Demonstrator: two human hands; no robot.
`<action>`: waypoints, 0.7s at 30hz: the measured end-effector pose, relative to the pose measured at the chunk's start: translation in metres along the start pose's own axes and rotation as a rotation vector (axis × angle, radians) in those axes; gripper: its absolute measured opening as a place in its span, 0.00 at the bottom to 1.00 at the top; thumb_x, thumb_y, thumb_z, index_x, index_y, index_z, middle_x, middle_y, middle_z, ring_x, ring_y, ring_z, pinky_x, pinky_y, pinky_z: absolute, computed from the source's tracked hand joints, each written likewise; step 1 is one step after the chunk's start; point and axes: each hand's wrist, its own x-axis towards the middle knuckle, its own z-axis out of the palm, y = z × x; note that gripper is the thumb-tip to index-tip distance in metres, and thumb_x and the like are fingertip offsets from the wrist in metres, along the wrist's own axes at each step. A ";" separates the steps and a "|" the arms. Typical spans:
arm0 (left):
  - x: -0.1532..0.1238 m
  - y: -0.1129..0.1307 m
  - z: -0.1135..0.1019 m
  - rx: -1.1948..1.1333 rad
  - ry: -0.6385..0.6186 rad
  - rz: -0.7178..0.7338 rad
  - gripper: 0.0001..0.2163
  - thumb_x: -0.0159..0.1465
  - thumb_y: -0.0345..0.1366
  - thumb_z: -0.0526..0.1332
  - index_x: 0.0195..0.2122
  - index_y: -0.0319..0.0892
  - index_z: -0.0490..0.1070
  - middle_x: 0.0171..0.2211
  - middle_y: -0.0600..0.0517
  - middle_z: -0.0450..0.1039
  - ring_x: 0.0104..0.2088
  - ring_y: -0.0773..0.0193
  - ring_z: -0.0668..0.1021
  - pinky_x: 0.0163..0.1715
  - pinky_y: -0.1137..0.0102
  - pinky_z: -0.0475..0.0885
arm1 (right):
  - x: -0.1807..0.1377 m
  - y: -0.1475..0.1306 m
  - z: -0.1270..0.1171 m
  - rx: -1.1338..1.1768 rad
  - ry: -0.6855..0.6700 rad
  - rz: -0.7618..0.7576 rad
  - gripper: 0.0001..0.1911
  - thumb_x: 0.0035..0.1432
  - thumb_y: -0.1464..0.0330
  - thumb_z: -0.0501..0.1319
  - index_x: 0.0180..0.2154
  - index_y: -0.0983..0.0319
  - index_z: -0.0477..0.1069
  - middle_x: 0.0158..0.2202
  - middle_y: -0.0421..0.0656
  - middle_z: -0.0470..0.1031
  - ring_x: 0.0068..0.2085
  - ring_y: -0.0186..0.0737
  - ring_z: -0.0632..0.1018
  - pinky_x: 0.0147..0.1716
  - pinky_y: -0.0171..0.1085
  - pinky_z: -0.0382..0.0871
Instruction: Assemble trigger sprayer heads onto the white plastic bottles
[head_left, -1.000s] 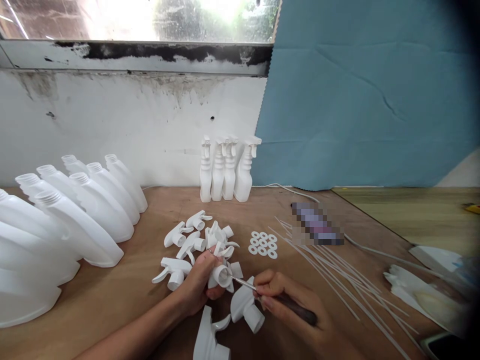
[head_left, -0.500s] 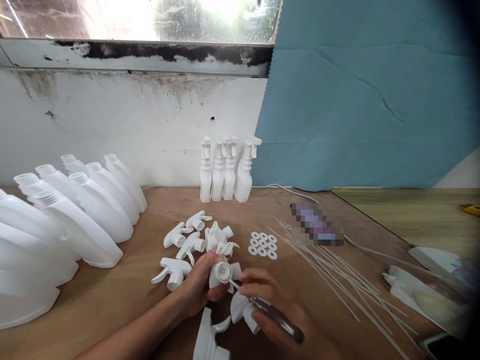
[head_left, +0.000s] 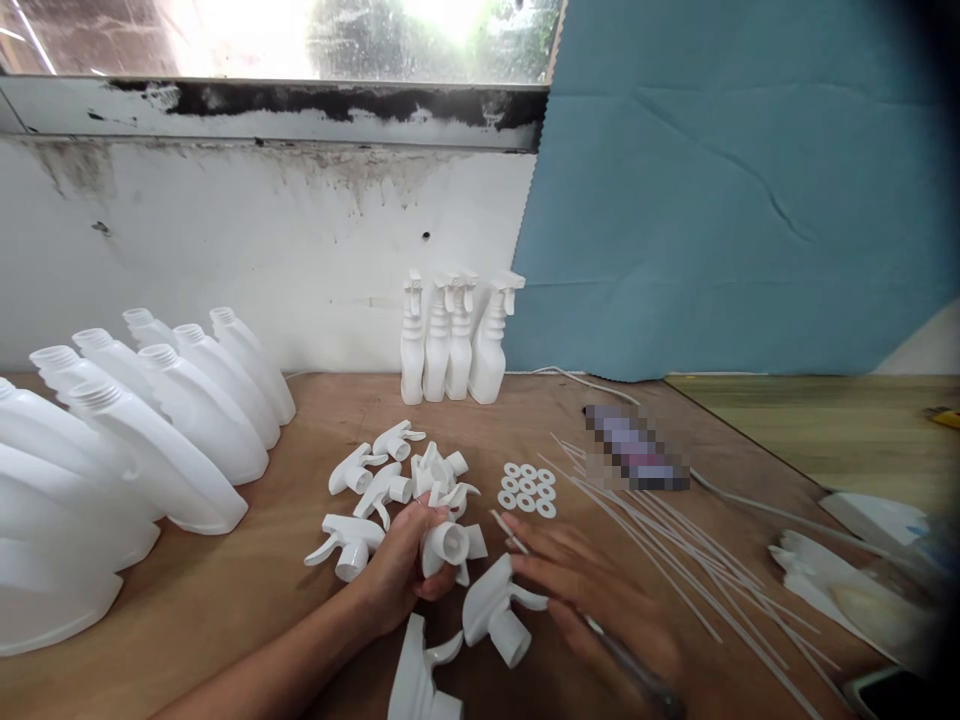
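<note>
My left hand (head_left: 397, 570) is closed around a white trigger sprayer head (head_left: 448, 545), its round collar facing right. My right hand (head_left: 600, 590) lies just right of it, motion-blurred, fingers stretched forward over the table, with a thin metal-tipped tool (head_left: 508, 530) slanting under it; its dark handle (head_left: 637, 675) shows near the wrist. A loose sprayer head (head_left: 495, 615) lies between the hands, another one (head_left: 416, 680) at the bottom edge. More sprayer heads (head_left: 390, 475) are piled just beyond my left hand. Small white washers (head_left: 527, 488) lie in rows.
Large white bottles (head_left: 150, 430) lie in a row at left. Several small assembled spray bottles (head_left: 457, 340) stand by the wall. Thin white dip tubes (head_left: 675, 545) fan across the wooden table (head_left: 225, 590) at right. A cable (head_left: 750, 505) and white plastic pieces (head_left: 840, 580) sit far right.
My right hand drew the tool's tip back from the sprayer head's collar and swung right, its fingers opening out from a pen-like grip. My left hand stayed put with the sprayer head.
</note>
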 end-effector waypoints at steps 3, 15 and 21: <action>0.000 0.001 -0.001 0.006 -0.013 -0.014 0.12 0.59 0.44 0.58 0.33 0.44 0.54 0.14 0.62 0.58 0.10 0.75 0.53 0.10 0.77 0.42 | -0.004 0.014 -0.018 -0.058 -0.099 0.108 0.19 0.61 0.75 0.54 0.52 0.58 0.72 0.57 0.48 0.71 0.56 0.46 0.73 0.55 0.45 0.69; -0.001 0.001 -0.001 0.008 -0.013 -0.011 0.12 0.59 0.44 0.58 0.33 0.44 0.55 0.13 0.63 0.56 0.10 0.75 0.54 0.10 0.77 0.42 | -0.005 0.030 -0.036 0.003 -0.275 0.242 0.15 0.62 0.69 0.57 0.48 0.57 0.75 0.50 0.47 0.77 0.51 0.48 0.77 0.52 0.48 0.71; -0.002 0.003 0.001 0.005 -0.004 -0.012 0.15 0.57 0.45 0.60 0.33 0.44 0.54 0.15 0.63 0.57 0.10 0.76 0.54 0.11 0.77 0.41 | -0.002 0.028 -0.035 0.098 -0.089 0.377 0.14 0.65 0.68 0.52 0.42 0.56 0.77 0.38 0.45 0.80 0.38 0.42 0.80 0.38 0.40 0.75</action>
